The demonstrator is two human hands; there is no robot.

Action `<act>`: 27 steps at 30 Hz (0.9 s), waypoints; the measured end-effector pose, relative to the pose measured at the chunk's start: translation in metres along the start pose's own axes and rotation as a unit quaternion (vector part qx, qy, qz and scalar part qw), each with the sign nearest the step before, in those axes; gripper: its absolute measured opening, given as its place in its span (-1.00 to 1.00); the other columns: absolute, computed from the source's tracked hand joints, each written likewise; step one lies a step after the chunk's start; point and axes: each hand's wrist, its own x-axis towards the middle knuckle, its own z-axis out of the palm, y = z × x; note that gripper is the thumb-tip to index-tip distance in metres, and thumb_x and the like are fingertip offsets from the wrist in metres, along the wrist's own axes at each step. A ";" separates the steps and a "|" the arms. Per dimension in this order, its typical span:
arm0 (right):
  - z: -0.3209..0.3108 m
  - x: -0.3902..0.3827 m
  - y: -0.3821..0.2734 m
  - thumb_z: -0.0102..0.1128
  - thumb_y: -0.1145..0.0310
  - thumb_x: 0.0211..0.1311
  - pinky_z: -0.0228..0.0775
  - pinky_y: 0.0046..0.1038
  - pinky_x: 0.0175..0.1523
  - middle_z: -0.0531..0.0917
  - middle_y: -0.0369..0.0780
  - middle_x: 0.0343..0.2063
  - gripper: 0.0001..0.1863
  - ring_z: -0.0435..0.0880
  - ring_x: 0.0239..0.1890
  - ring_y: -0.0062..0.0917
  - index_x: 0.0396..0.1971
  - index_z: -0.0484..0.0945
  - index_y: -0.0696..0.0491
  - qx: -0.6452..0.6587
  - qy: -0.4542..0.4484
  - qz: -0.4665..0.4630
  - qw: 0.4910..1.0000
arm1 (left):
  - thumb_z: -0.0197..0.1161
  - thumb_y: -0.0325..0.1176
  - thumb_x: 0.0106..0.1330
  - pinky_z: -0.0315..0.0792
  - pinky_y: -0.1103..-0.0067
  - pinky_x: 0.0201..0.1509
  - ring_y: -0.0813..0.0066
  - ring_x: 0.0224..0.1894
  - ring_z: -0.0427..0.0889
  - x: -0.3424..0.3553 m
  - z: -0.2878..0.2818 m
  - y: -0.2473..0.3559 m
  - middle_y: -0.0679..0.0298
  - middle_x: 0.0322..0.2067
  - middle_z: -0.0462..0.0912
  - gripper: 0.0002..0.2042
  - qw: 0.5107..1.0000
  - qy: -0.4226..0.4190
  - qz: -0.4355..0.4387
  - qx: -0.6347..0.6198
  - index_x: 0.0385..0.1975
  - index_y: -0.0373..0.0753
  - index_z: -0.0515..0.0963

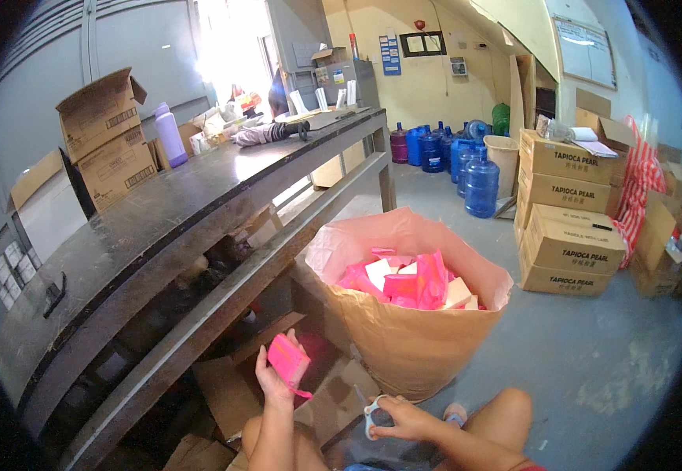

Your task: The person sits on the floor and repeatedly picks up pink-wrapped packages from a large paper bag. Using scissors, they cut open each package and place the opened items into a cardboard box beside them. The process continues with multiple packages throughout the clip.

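Note:
In my left hand (268,378) is a small bright pink packet (287,358), block-shaped, with a loose strip of pink wrapping trailing from its lower end. My fingers are wrapped round its sides. My right hand (405,419) grips a pair of scissors (371,420) with pale blue and white handles; the blades point up and away from me toward the cardboard. Just beyond both hands stands a large brown paper sack (404,345) with its top rolled open. Inside it lie pink wrappers (427,281) and pale cream blocks (457,293).
Flattened cardboard (333,400) lies below my hands. A long dark table (199,184) runs along the left, holding cartons (109,141), a purple bottle (170,137) and a folded umbrella (266,133). Stacked cartons (572,247) stand at the right; blue water jugs (480,184) are at the back.

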 end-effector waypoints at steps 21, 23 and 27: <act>0.026 0.044 0.016 0.37 0.12 0.16 0.18 -0.62 -0.42 0.52 -0.44 -0.60 -0.58 0.33 -0.54 -0.77 -0.01 0.64 -0.02 0.291 -0.013 0.124 0.949 | 0.03 0.25 0.30 0.44 0.20 0.12 0.14 0.00 0.55 -0.002 -0.041 -0.018 0.02 0.05 0.50 -0.30 0.994 0.052 0.034 0.091 0.17 -0.28 0.32; 0.026 0.042 0.017 0.37 0.14 0.17 0.17 -0.64 -0.40 0.51 -0.47 -0.58 -0.59 0.33 -0.52 -0.79 -0.03 0.65 0.00 0.310 -0.045 0.178 0.933 | 0.03 0.25 0.29 0.48 0.25 0.04 0.16 -0.04 0.56 0.000 -0.046 -0.016 0.03 0.01 0.52 -0.31 0.990 0.041 0.058 0.119 0.14 -0.28 0.33; 0.025 0.036 0.014 0.35 0.23 0.20 0.22 -0.67 -0.34 0.58 -0.46 -0.47 -0.65 0.40 -0.42 -0.81 -0.05 0.65 0.06 0.352 -0.032 0.124 0.927 | 0.04 0.24 0.29 0.52 0.31 -0.05 0.20 -0.11 0.58 -0.001 -0.050 -0.012 0.05 -0.04 0.53 -0.34 0.980 0.063 0.099 0.158 0.08 -0.27 0.35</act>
